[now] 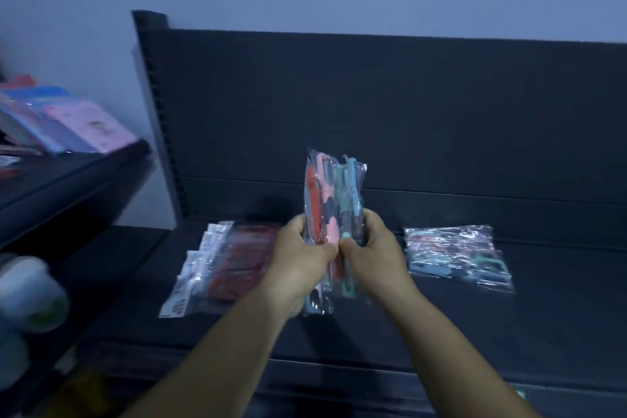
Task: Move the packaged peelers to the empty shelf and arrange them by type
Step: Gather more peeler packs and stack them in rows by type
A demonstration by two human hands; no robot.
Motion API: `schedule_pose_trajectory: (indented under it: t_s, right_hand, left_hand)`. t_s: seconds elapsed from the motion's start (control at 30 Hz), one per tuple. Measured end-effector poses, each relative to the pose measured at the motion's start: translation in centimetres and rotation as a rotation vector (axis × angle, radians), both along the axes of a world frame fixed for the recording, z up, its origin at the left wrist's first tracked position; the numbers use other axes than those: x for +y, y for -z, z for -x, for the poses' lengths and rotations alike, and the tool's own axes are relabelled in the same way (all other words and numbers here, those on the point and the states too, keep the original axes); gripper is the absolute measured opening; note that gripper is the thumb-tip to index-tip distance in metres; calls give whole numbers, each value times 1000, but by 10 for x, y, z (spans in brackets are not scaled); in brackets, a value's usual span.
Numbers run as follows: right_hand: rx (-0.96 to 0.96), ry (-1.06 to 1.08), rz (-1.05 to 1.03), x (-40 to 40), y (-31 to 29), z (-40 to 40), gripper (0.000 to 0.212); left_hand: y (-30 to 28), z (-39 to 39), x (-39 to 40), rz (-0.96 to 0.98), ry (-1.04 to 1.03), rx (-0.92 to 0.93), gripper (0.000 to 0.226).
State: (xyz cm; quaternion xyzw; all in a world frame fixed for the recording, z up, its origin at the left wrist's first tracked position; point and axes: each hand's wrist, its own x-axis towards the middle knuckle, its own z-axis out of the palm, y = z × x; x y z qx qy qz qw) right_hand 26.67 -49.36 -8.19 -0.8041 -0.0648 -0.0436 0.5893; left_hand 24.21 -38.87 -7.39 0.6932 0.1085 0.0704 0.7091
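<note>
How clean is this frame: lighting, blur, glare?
Head view: dim, bluish light; left-edge shelf goods smeared by blur; plastic glare on the right pile; the bundle held by left hand and right hand is fairly sharp; wide-angle bend along the shelf.

A bundle of peelers (334,210) in clear plastic sleeves, red, pink, teal and blue, stands upright above the dark shelf (407,326), gripped by both hands. On the shelf lie two flat piles: red packs (234,261) at left, teal packs (454,256) at right, well apart.
</note>
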Motion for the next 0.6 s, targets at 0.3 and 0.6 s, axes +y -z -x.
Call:
schedule_pose_trajectory:
  t_s: [0.3, 0.6]
  right_hand:
    - [220, -65, 182, -111, 54, -48, 26]
    - [338, -196, 296, -100, 83, -66, 22]
  left_hand:
    - [68, -53, -97, -6, 70, 253, 38]
    - [95, -63, -65, -372, 12, 340, 32]
